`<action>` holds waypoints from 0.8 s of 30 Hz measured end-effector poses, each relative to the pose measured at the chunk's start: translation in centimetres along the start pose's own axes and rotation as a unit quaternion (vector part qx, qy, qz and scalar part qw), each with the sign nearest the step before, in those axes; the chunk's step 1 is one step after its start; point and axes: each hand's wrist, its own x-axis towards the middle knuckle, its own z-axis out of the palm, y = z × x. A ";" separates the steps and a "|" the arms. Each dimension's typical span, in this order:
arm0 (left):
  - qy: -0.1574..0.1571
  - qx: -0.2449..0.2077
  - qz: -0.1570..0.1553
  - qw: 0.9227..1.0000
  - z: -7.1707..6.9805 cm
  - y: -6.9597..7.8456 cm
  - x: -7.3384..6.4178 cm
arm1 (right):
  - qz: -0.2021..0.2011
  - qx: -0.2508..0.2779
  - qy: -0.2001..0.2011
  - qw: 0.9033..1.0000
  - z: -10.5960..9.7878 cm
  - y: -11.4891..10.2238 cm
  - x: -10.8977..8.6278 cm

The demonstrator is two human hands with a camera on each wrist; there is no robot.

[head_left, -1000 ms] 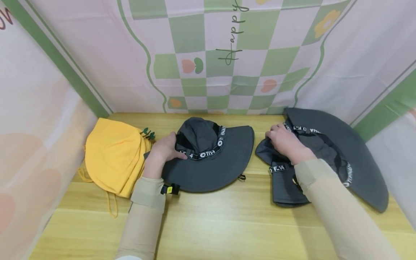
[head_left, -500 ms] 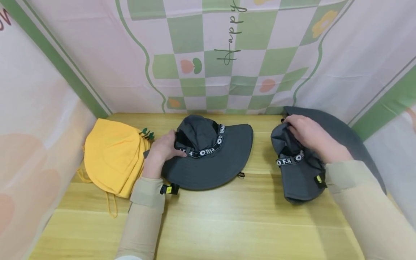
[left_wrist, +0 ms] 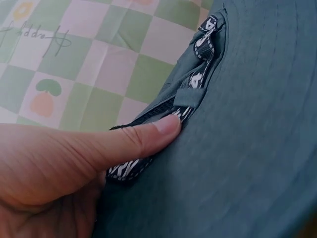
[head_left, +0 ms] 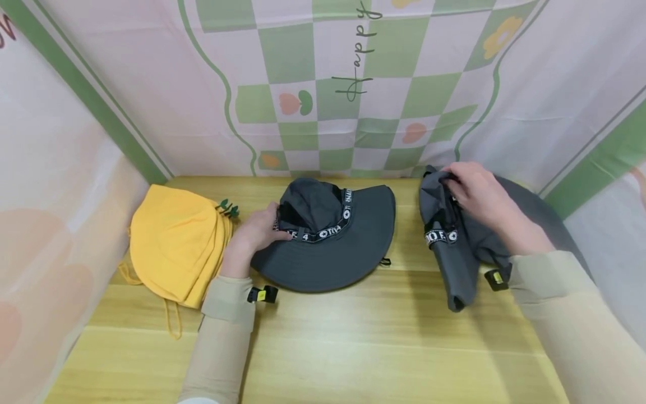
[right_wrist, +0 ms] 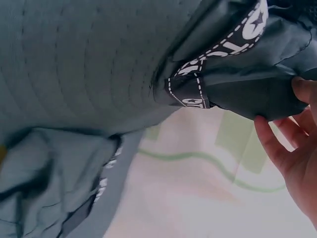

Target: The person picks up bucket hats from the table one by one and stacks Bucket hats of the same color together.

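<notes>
A dark grey wide-brimmed sun hat (head_left: 323, 266) with a black-and-white lettered band lies mid-table. My left hand (head_left: 256, 230) grips the left side of its crown. In the left wrist view the thumb (left_wrist: 148, 136) presses on the band, and the other fingers are hidden behind the crown. At the right, my right hand (head_left: 479, 193) pinches the crown of a second grey sun hat (head_left: 456, 275), which hangs with its brim folded downward. In the right wrist view thumb and fingers pinch its crown fabric (right_wrist: 247, 94). Behind and below it lies a third grey sun hat (right_wrist: 64, 163).
Several yellow hats (head_left: 171, 247) are stacked at the left of the wooden table (head_left: 323, 353), with yellow cords and a small green leaf ornament (head_left: 228, 209). A patterned cloth (head_left: 292, 50) hangs behind the table, and more cloth borders both sides.
My right hand has lifted the second grey hat off the third and tipped it more upright, its brim swinging edge-on. The left hand holds its grip; its hat has shifted slightly.
</notes>
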 end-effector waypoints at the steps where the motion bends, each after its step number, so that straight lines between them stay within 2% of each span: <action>1: -0.001 0.000 0.009 1.000 0.0 0.0 0.0 | -0.010 0.000 0.006 1.000 0.2 -0.3 0.1; 4: -0.007 0.002 0.032 0.999 0.2 0.1 0.2 | -0.030 0.004 0.019 0.999 0.6 -1.4 0.7; 9: -0.022 0.000 0.052 0.998 0.4 0.3 0.3 | -0.049 0.010 0.026 0.998 1.5 -3.1 1.7; 13: -0.033 -0.003 0.072 0.997 0.5 0.4 0.5 | -0.057 0.013 0.028 0.998 2.5 -4.0 2.3; 17: -0.038 -0.028 0.084 0.995 0.7 0.6 0.6 | -0.054 0.012 0.017 0.998 3.4 -5.2 3.0; 20: -0.041 -0.060 0.082 0.994 0.8 0.8 0.7 | -0.041 0.013 0.001 0.999 4.2 -6.4 3.5; 24: -0.047 -0.096 0.056 0.993 0.7 1.0 0.5 | -0.026 0.006 -0.014 1.000 5.8 -7.7 4.1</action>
